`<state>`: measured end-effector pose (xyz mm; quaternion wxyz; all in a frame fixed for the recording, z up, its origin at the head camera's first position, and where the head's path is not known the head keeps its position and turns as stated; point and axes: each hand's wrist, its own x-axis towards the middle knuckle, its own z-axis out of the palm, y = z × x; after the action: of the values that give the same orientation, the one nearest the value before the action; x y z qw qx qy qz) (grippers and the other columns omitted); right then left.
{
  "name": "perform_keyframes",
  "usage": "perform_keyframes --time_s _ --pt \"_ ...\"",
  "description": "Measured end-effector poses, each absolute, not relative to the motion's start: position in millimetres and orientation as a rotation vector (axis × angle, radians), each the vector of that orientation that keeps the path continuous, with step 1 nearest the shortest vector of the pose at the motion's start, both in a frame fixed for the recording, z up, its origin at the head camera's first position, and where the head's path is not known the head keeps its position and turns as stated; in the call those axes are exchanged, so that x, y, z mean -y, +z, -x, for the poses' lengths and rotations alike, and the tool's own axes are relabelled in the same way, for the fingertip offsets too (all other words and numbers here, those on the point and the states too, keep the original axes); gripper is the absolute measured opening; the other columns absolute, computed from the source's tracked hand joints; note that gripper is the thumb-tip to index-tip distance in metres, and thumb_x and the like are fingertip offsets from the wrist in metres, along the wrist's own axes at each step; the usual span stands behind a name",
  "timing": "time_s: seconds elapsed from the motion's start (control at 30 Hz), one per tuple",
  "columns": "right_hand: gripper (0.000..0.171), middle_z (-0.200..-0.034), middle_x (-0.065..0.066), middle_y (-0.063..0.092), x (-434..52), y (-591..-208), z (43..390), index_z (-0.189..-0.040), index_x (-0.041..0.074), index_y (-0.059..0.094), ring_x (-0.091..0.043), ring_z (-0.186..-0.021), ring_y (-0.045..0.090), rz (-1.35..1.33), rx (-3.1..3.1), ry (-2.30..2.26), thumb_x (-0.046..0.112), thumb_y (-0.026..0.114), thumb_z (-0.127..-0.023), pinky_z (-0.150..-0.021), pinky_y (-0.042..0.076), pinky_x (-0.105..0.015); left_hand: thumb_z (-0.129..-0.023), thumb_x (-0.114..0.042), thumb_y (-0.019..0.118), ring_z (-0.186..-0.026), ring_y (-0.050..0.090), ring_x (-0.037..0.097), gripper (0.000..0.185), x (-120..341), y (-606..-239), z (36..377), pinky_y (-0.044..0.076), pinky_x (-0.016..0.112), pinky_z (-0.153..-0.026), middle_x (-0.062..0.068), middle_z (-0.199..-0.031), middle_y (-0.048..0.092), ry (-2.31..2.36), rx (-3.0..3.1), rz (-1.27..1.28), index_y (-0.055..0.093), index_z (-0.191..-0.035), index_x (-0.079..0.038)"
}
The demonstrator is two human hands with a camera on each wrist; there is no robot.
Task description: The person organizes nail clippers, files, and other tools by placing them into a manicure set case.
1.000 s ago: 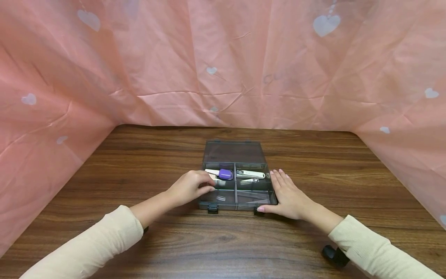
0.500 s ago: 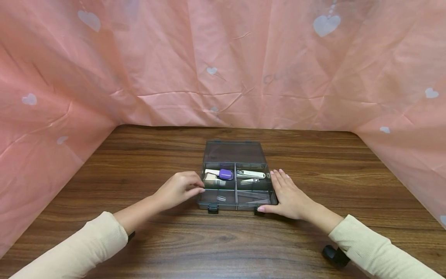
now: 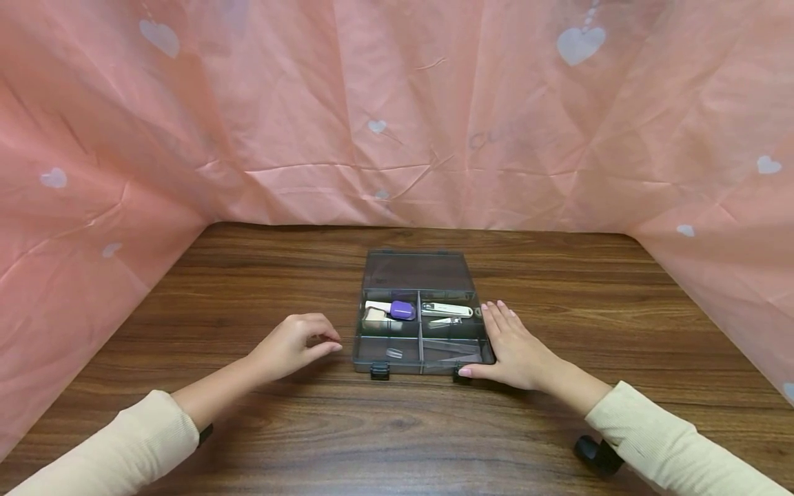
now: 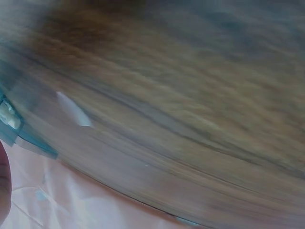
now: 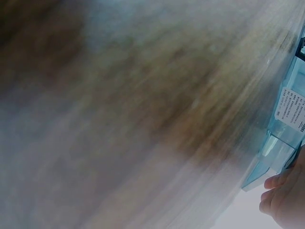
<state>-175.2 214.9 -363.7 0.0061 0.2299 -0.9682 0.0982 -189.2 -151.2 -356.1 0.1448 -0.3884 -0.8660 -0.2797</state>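
A smoky see-through divider box (image 3: 387, 366) lies on the table with its lid (image 3: 418, 270) folded back. Its back left compartment holds a purple bottle with a long white cap (image 3: 402, 310) and a cream-coloured piece (image 3: 375, 315). On the back right are a large nail clipper (image 3: 446, 310) and a smaller one (image 3: 445, 322). The front left holds a small clear piece (image 3: 393, 353); flat clear strips (image 3: 449, 350) lie front right. My left hand (image 3: 296, 346) hovers left of the box, fingers loosely bent, holding nothing visible. My right hand (image 3: 517, 353) rests straight-fingered along the box's right edge, thumb at a front latch.
The wooden table (image 3: 397, 427) is enclosed by a pink curtain (image 3: 397, 172) at the back and sides. In the right wrist view a printed label (image 5: 291, 109) shows on the box's side. A black object (image 3: 598, 455) shows by the right sleeve.
My left hand has drawn back leftward out of the box, away from its left compartments. My right hand and the box have stayed in place.
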Motion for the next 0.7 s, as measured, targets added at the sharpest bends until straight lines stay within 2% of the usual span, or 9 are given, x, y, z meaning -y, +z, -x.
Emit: perform_keyframes --time_s 0.7 --pt "0.11 -0.143 -0.037 0.026 -215 -364 176 -0.137 -0.018 0.024 -0.049 -0.136 0.019 -0.724 3.029 0.307 0.065 0.061 -0.074 -0.111 0.019 -0.056 -0.077 -0.013 0.074 -0.074 0.061 0.003 0.005 176 -364 183 0.052 0.023 -0.065 -0.01 -0.077 0.066 -0.798 2.569 1.071 0.071 -0.081 -0.011"
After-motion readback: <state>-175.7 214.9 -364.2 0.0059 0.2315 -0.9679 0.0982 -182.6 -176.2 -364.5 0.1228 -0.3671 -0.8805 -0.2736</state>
